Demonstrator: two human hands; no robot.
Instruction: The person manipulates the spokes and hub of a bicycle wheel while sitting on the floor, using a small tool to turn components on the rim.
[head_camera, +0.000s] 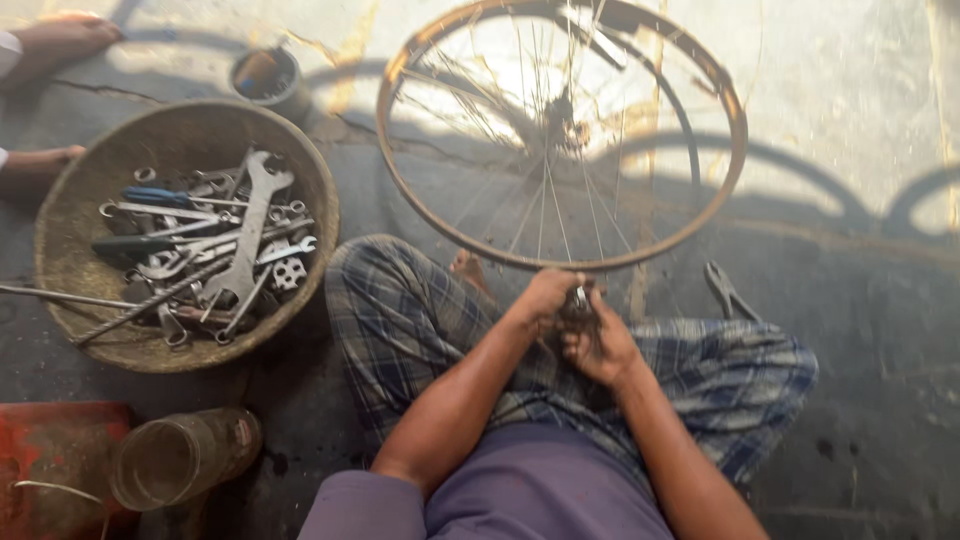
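A rusty spoked bicycle wheel rim (735, 150) stands tilted on the floor in front of my crossed legs. Both hands meet at its near edge. My left hand (545, 297) pinches the bottom of the rim where the spokes end. My right hand (598, 345) is closed around a small dark metal tool (579, 303) held against the same spot. The tool's shape is mostly hidden by my fingers. The hub (560, 120) sits at the wheel's middle in bright sunlight.
A round basket (70, 215) on the left holds several spanners (245, 235) and other metal tools. Pliers (727, 290) lie on the concrete at right. A jar (180, 457) lies beside a red box (45, 450). A small tin (268, 80) and another person's bare feet (60, 40) are at far left.
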